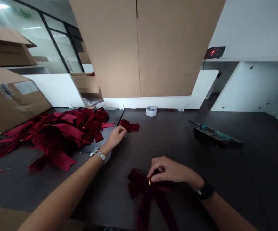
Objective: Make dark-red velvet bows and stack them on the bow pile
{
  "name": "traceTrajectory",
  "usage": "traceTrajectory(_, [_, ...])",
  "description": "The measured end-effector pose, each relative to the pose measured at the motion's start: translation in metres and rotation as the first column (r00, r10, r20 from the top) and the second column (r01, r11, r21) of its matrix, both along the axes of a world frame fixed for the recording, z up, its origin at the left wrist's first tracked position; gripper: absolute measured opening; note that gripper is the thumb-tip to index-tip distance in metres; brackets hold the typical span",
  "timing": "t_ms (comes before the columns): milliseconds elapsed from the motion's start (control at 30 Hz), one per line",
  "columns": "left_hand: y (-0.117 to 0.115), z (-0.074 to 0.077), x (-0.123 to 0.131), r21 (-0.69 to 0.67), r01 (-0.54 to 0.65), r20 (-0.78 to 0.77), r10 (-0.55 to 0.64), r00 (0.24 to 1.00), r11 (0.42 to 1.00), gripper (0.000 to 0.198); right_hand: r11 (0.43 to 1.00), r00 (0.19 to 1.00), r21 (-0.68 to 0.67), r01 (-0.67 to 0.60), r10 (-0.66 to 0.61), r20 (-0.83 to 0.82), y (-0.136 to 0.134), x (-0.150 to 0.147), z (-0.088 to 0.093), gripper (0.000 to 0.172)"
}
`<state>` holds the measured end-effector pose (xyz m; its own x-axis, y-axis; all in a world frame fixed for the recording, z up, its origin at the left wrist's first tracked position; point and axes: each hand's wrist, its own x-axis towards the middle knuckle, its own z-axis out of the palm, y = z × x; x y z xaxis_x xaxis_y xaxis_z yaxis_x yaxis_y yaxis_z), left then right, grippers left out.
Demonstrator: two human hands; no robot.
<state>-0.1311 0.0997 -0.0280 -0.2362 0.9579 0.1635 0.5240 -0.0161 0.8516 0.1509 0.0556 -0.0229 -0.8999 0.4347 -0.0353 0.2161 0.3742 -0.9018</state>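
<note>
1. The fingers (pixel 156 169) of the right hand (pixel 174 170) are pressed together in a pinch on the knot of a red velvet bow (pixel 139 184), right at its gold band (pixel 149 182).
2. The bow lies on the counter (pixel 115 205) just below and left of those fingers. Its long axis runs from the knot toward the person, with the tails blurred and reaching the lower edge of the view. The right hand is touching it; the left hand is well apart.
3. The right forearm comes in from the lower right, with the wrist turned so the fingers point left. A black watch (pixel 205 191) sits on the wrist.
4. Farther up and left, the fingers (pixel 121 130) of the left hand (pixel 115 138) are loosely bunched, and whether they hold anything cannot be told. A small red velvet scrap (pixel 129 126) lies just beyond them.
5. Left of that hand is a heap of red bows (pixel 64 131), and a silver watch (pixel 98 154) circles the left wrist.
6. Farther out, a white tape roll (pixel 151 111) stands ahead of the fingers, a teal-handled tool (pixel 216 134) lies to the right, and cardboard boxes (pixel 11 102) sit at far left.
</note>
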Motion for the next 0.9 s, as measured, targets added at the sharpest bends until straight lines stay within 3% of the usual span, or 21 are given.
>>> traceTrajectory(67, [0.014,-0.002,0.001,0.056,0.000,-0.145,0.008,0.989,0.998,0.004,0.981,0.998,0.183,0.066,-0.064,-0.019,0.002,-0.005,-0.008,0.020])
traceTrajectory(167, [0.030,-0.003,0.000,0.071,0.047,-0.317,-0.022,0.948,0.996,0.012,0.938,0.994,0.330,0.109,-0.101,-0.042,0.005,-0.005,-0.016,0.018])
traceTrajectory(433, [0.037,0.005,-0.002,0.014,0.104,-0.570,-0.077,0.818,0.994,0.016,0.872,0.979,0.448,0.199,-0.201,-0.043,0.007,-0.010,-0.017,0.015])
traceTrajectory(700, [0.034,0.012,-0.003,0.000,0.120,-0.569,-0.099,0.816,0.993,0.012,0.867,0.989,0.478,0.143,-0.142,-0.039,0.008,-0.011,-0.018,0.016])
traceTrajectory(800, [0.031,0.024,-0.004,0.090,0.054,-0.523,0.002,0.853,0.994,0.015,0.876,0.987,0.455,0.158,-0.143,-0.067,0.009,-0.010,-0.020,0.017])
traceTrajectory(900, [0.018,0.036,0.008,0.211,-0.040,-0.448,0.133,0.884,0.977,0.024,0.877,0.959,0.392,0.278,-0.233,-0.160,0.010,-0.011,-0.023,0.015])
